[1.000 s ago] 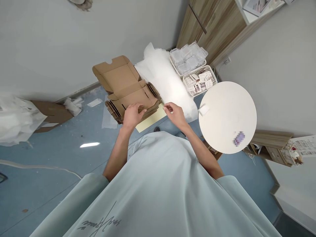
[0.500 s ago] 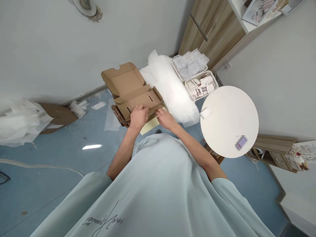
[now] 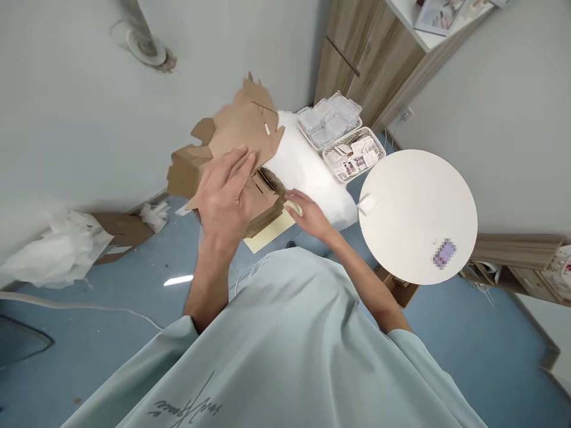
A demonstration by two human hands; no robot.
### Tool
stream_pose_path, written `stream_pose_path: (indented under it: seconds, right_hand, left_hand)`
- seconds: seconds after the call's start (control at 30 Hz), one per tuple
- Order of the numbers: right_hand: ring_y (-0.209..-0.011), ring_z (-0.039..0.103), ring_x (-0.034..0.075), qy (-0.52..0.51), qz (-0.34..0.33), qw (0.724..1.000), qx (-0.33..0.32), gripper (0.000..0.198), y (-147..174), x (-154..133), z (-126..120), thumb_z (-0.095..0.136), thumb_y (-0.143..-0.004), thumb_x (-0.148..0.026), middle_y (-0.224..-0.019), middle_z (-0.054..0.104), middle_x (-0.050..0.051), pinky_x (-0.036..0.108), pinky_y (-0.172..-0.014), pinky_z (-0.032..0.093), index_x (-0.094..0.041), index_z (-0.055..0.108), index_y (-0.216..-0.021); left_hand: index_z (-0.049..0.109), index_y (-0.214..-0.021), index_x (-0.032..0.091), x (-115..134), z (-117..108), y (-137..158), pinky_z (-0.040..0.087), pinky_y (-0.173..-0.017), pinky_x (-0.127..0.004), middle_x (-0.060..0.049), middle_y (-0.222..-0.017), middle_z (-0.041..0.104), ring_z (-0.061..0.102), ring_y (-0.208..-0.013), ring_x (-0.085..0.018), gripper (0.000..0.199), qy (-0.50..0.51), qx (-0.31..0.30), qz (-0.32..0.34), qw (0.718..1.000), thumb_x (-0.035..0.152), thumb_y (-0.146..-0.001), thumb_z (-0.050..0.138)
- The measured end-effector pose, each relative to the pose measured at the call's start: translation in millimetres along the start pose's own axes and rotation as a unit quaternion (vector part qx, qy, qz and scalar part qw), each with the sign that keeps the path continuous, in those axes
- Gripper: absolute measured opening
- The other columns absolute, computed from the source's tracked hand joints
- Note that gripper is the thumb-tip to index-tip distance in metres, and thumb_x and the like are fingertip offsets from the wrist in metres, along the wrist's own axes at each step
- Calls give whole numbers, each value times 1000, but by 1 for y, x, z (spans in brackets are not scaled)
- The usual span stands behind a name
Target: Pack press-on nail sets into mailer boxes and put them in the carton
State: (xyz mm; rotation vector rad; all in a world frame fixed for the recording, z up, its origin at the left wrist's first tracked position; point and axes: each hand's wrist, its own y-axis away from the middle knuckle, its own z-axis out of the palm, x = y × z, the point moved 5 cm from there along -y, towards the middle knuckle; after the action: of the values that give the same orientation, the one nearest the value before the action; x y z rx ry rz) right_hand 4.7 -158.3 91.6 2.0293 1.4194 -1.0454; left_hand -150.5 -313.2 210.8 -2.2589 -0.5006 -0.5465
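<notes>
My left hand (image 3: 227, 193) is raised over a pile of flattened boxes, its fingers lying across a partly unfolded brown cardboard box (image 3: 243, 128) that stands tilted up; the thumb is hidden. Below it lies the stack of flat cardboard boxes (image 3: 263, 208), resting on a pale yellow sheet (image 3: 270, 233). Close to the stack's right end is my right hand (image 3: 310, 214), fingertips by the cardboard edge. A small pale green rounded object (image 3: 294, 207) sits between its thumb and fingers; its exact kind is unclear.
White foam wrap (image 3: 307, 172) lies right of the boxes. Behind it are a basket of clear plastic cases (image 3: 330, 119) and a basket of printed cards (image 3: 354, 156). A round white table (image 3: 414, 214) stands at right. White bags (image 3: 57, 246) and a cable (image 3: 80, 305) are at left.
My left hand has risen towards me, and the top cardboard box has lifted and tilted off the stack. My right hand stays by the stack's edge, with a pale green object now showing.
</notes>
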Motion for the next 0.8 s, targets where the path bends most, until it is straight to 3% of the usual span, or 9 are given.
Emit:
stream_pose_path:
  seconds: [0.07,0.17,0.27,0.33,0.43,0.57,0.67,0.8]
  right_hand:
    - [-156,64,30,-34,13,991,126,51,19,-1,-61,53,-118,-64,-157,74,12,53,-137,48,-27,75,-145]
    - [-150,67,31,-44,43,956,287,58,63,3,-156,57,-113,-74,-151,76,12,54,-134,50,-29,73,-145]
    - [-143,71,30,-48,63,930,360,60,114,17,-224,63,-110,-76,-143,77,10,56,-132,51,-31,68,-149]
    - [-138,73,29,-45,95,919,379,62,148,38,-251,72,-106,-72,-137,78,8,59,-132,51,-32,63,-152]
    - [-135,74,31,-34,174,900,398,61,199,86,-273,77,-104,-64,-129,79,7,66,-131,50,-32,61,-153]
    - [-123,80,35,-29,297,858,418,36,270,166,-282,74,-102,-48,-117,82,7,73,-126,52,-28,72,-132]
    - [-122,80,36,-66,383,815,430,28,322,225,-275,73,-95,-38,-121,84,10,66,-119,59,-24,74,-120]
    - [-122,81,34,-155,473,743,447,26,383,290,-249,73,-87,-31,-118,85,13,55,-114,61,-21,71,-111]
  left_hand:
    - [61,-167,41,25,19,-9,53,-133,-55,-5,-163,71,63,-158,-29,49,12,-24,46,999,38,-122,43]
    - [61,-166,37,69,62,-16,53,-134,-54,-6,-167,69,59,-163,-27,49,38,-75,122,989,30,-123,39]
    - [59,-167,35,116,120,-16,47,-139,-59,-7,-168,68,53,-167,-27,48,80,-163,174,968,32,-123,42]
    - [57,-169,33,145,162,-12,43,-141,-63,-7,-167,69,50,-170,-27,49,111,-221,207,947,31,-123,41]
    - [56,-171,31,184,228,-1,40,-142,-70,-8,-166,70,46,-172,-29,54,147,-298,252,909,23,-121,37]
    - [55,-173,29,222,321,27,40,-143,-69,-8,-170,66,43,-173,-28,63,167,-401,280,856,12,-115,38]
    - [55,-173,25,246,390,61,38,-144,-67,-9,-172,62,41,-174,-27,67,172,-460,292,821,6,-111,37]
    - [62,-167,16,272,470,124,39,-144,-63,-16,-173,59,43,-173,-30,65,154,-573,302,746,3,-108,37]
